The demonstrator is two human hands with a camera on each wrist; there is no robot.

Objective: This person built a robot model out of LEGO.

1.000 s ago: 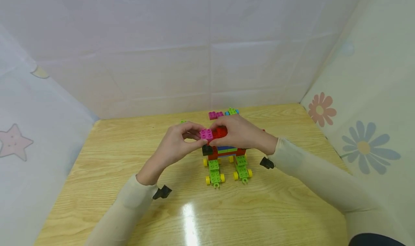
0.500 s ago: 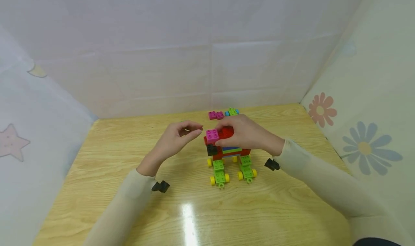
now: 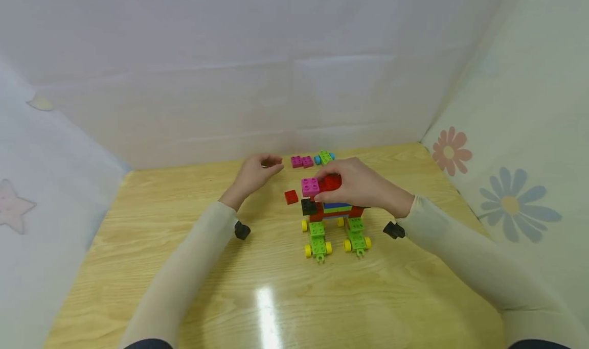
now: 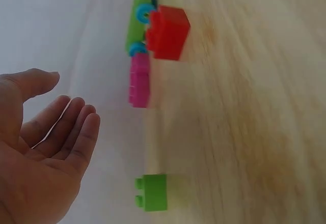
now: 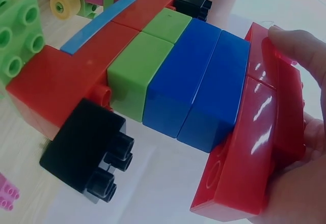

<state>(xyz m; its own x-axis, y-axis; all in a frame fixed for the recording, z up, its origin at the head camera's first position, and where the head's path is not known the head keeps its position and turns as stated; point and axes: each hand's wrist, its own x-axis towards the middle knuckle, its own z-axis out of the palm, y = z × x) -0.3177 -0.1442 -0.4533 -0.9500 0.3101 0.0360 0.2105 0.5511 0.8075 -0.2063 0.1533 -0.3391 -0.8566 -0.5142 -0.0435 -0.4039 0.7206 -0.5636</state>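
Note:
A figure of toy building blocks stands on the table, with red, green and blue bricks in its body and green wheeled pieces under it. My right hand grips the red bricks along its top. One pink brick sits at the left end of that top, above a black brick. My left hand is over the back of the table, holding nothing, its fingers loosely bent in the left wrist view. Between it and the figure lies a loose red brick.
At the back edge lie pink bricks beside a green piece with blue wheels. The left wrist view also shows a green brick near the left hand. A pale cloth wall rises behind the table.
My left hand has left the pink brick and moved back, away from the figure. The loose red brick has come into sight. My right hand and the figure have shifted slightly right.

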